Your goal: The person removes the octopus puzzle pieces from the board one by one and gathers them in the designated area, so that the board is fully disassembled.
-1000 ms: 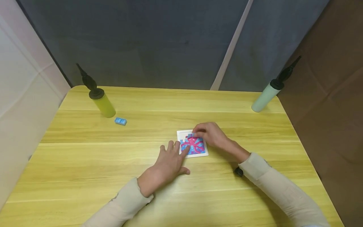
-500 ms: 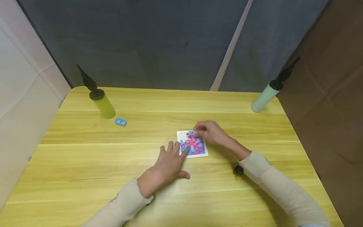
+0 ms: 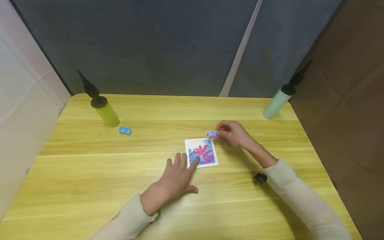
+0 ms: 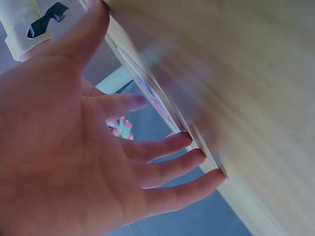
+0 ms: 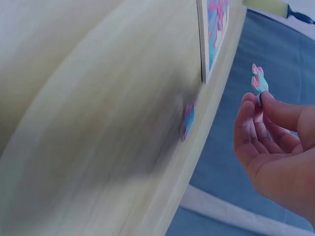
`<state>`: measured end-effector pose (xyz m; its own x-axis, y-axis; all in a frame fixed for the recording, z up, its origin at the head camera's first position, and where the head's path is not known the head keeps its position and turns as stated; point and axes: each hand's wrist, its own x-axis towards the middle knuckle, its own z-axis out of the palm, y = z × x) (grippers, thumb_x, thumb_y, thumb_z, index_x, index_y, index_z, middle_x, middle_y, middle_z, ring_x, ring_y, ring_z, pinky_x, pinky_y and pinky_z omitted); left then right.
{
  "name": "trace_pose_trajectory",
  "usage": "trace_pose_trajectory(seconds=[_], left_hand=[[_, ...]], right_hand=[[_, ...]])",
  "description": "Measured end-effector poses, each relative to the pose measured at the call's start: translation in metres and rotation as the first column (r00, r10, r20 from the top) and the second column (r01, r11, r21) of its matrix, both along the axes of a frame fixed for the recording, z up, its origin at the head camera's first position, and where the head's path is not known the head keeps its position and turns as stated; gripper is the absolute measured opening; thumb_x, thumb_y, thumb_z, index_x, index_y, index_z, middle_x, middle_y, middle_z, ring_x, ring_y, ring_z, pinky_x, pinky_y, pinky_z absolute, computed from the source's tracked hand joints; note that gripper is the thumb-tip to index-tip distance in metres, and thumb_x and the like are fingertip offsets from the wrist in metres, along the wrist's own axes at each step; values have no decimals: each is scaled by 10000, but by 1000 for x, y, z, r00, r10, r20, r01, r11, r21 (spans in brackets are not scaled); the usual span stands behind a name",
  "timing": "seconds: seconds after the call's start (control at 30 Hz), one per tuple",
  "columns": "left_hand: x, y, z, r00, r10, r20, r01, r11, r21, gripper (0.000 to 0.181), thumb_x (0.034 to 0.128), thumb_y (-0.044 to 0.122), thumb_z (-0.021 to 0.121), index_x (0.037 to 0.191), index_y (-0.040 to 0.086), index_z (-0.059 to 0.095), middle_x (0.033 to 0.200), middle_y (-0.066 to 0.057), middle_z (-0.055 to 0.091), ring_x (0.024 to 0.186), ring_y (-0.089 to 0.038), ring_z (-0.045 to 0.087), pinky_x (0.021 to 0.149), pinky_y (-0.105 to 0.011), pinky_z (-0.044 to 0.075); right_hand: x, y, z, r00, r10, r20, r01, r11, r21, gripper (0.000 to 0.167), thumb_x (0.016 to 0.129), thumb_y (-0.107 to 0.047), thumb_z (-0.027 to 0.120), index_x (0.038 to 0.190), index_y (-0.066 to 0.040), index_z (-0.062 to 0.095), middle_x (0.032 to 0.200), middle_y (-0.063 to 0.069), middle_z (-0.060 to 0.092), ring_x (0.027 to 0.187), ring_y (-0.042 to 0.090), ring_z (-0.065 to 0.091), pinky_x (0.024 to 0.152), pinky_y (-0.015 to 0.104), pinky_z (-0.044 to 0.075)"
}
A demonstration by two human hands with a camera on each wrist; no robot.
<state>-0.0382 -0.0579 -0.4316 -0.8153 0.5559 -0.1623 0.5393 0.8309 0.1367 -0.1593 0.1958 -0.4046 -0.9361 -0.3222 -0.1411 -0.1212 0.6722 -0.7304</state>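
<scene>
A small jigsaw puzzle (image 3: 207, 159) with a pink octopus on blue lies in a white square frame on the table; bare white tray shows along its upper part. My left hand (image 3: 175, 180) is spread flat, its index fingertip resting on the puzzle and other fingertips by the frame's left edge. Just beyond the frame's upper right corner, my right hand (image 3: 235, 135) pinches a blue-and-pink puzzle piece (image 3: 212, 134) between thumb and fingers, raised off the table. Below that hand another puzzle piece (image 5: 187, 121) lies on the table, mostly hidden in the head view.
A yellow-green hand pump (image 3: 107, 113) with a black nozzle stands at the back left, a pale green pump (image 3: 276, 104) at the back right. Near the yellow-green one lies a small blue block (image 3: 125, 130). Dark cloth hangs behind the table (image 3: 75, 173).
My right hand has lifted the puzzle piece out of the frame's upper part and carried it up and to the right. The left hand stays on the puzzle. The head view has shifted slightly.
</scene>
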Motion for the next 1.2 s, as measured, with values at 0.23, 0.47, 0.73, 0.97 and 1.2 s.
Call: trace_pose_trajectory(seconds=[0.23,0.47,0.73,0.97,1.2], left_hand=[[5,-1,2,995,-1,99,-1,1000,26,989,824,652,735,1617,201,352,1524,-355,374,1437,-527,363,1112,-665,390],[9,-7,1,981,-1,193,-16,996,87,900,869,573,738,1615,240,361,1627,-393,223,1522,-581,216,1196,-716,263],[9,-6,1,980,-8,197,-9,996,83,889,872,568,737,1611,239,368,1626,-393,225,1521,-582,221,1195,-713,268],[8,-5,2,980,-16,197,-3,995,97,888,867,554,753,1605,227,383,1615,-406,234,1513,-595,224,1186,-727,269],[11,-6,1,980,-17,199,-1,996,93,894,857,556,758,1601,224,391,1608,-416,240,1509,-601,224,1183,-727,276]], right_hand=[[-4,26,3,999,-37,-4,37,999,-22,127,1007,-164,668,1087,-86,730,961,109,754,876,280,712,777,356,545],[-8,48,1,997,-77,4,77,997,4,155,1013,-187,665,1090,-82,749,999,106,762,866,208,682,777,325,551],[-10,70,-7,995,-96,30,97,995,-26,175,1011,-177,669,1098,-48,749,981,144,766,823,174,698,769,325,584],[-9,89,-12,989,-134,63,135,991,-9,190,1015,-157,660,1113,-23,750,978,166,769,799,157,701,738,278,583],[-10,98,-20,982,-156,104,153,987,42,203,1020,-117,638,1127,26,734,939,165,762,765,135,676,694,247,570]])
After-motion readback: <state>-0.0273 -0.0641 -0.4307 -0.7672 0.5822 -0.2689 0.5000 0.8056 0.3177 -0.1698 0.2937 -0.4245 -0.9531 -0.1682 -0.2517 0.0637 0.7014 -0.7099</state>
